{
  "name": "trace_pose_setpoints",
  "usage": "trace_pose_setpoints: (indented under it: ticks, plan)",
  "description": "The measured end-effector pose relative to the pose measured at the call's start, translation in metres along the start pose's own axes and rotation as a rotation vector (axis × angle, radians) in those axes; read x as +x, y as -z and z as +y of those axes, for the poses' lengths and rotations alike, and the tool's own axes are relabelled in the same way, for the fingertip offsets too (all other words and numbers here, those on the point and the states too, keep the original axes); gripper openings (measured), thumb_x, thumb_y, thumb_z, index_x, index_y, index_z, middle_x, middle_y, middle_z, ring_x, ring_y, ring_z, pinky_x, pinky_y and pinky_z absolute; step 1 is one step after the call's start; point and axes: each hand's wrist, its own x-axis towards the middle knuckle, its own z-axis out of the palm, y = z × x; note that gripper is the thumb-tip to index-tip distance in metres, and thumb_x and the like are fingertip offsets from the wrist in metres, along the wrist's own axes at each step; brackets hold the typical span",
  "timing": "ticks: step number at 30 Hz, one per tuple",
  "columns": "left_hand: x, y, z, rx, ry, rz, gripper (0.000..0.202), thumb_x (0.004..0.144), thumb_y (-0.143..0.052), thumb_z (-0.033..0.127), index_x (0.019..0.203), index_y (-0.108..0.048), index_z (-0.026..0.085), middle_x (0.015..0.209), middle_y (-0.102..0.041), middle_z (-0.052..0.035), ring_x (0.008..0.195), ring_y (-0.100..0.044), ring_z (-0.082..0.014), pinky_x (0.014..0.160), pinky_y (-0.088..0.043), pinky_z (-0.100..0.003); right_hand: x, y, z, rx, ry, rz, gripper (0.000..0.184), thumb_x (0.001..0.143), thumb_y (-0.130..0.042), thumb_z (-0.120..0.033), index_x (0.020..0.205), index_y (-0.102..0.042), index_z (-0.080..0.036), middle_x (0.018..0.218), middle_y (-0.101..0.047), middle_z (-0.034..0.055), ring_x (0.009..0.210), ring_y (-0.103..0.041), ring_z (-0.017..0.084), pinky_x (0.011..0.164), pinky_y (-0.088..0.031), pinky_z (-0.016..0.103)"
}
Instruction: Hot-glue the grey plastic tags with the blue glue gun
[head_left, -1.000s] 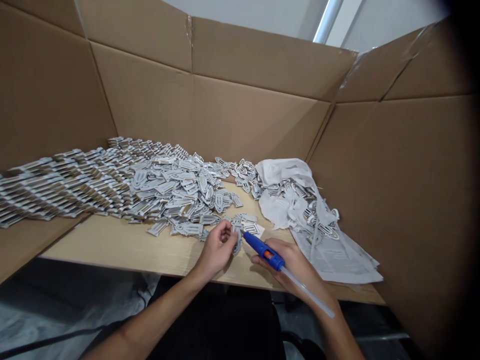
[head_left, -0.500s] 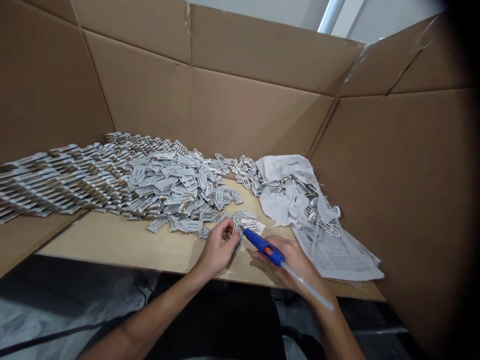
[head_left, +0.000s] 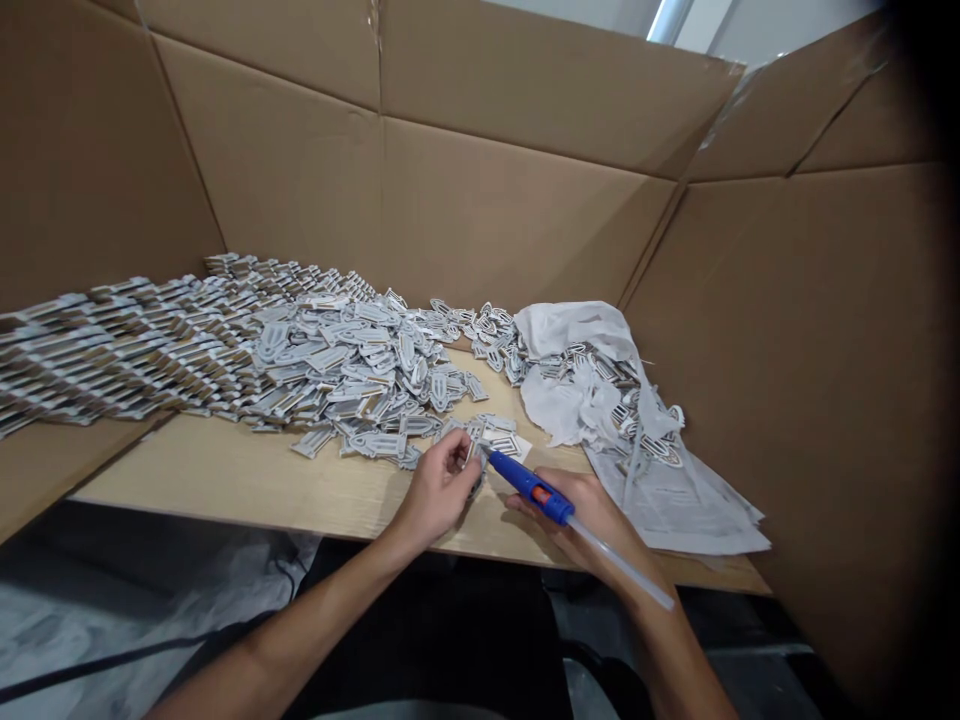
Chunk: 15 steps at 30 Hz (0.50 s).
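My left hand [head_left: 439,490] is closed around a small grey flat piece [head_left: 474,470], pinching it just above the wooden table [head_left: 225,480]. My right hand [head_left: 589,515] grips a blue glue gun [head_left: 529,485] with a clear glue stick [head_left: 619,565] sticking out of its back. The gun's nozzle touches or nearly touches the grey piece. Right behind my hands a few loose grey pieces [head_left: 499,435] lie on the table.
A big heap of grey pieces [head_left: 352,365] covers the table's middle, with stacked rows of the same pieces [head_left: 112,345] to the left. Crumpled white paper [head_left: 592,390] and a printed sheet [head_left: 675,505] lie on the right. Cardboard walls [head_left: 487,220] enclose the table on three sides.
The view has tilted slightly, shifting everything up a little. Both hands keep the same hold, with the glue gun's nozzle staying at the grey piece.
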Motion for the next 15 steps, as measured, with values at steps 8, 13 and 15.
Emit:
trace_pose_setpoints:
  ticks: [8, 13, 15]
  plan:
    - [-0.003, 0.001, 0.001, 0.123, -0.058, 0.013, 0.025, 0.099, -0.053, 0.039, 0.084, -0.046, 0.020, 0.074, -0.044, 0.0033, 0.065, -0.043, -0.0111, 0.060, -0.034, -0.021, -0.003, -0.017, -0.021, -0.045, 0.075, 0.038, 0.008, 0.100, -0.059, -0.025, 0.092, -0.061, -0.022, 0.093, -0.072, 0.0044, 0.076, -0.068, 0.020, 0.067, -0.045, 0.027]
    - [0.000, 0.009, 0.005, 0.198, -0.062, 0.130, 0.024, 0.098, -0.057, 0.041, 0.087, -0.051, 0.020, 0.073, -0.048, 0.0023, 0.063, -0.044, -0.0120, 0.059, -0.031, -0.023, -0.005, -0.015, -0.022, -0.074, 0.192, 0.435, 0.009, 0.101, -0.062, -0.030, 0.096, -0.061, -0.022, 0.086, -0.065, 0.0029, 0.075, -0.064, 0.020, 0.069, -0.045, 0.028]
    - [0.005, 0.018, 0.009, 0.325, -0.117, 0.193, 0.019, 0.098, -0.056, 0.037, 0.093, -0.059, 0.018, 0.081, -0.056, -0.0015, 0.070, -0.051, -0.0146, 0.064, -0.037, -0.024, -0.007, -0.007, -0.018, -0.076, 0.187, 0.641, 0.014, 0.101, -0.064, -0.034, 0.093, -0.061, -0.022, 0.081, -0.061, 0.0019, 0.074, -0.061, 0.019, 0.070, -0.044, 0.029]
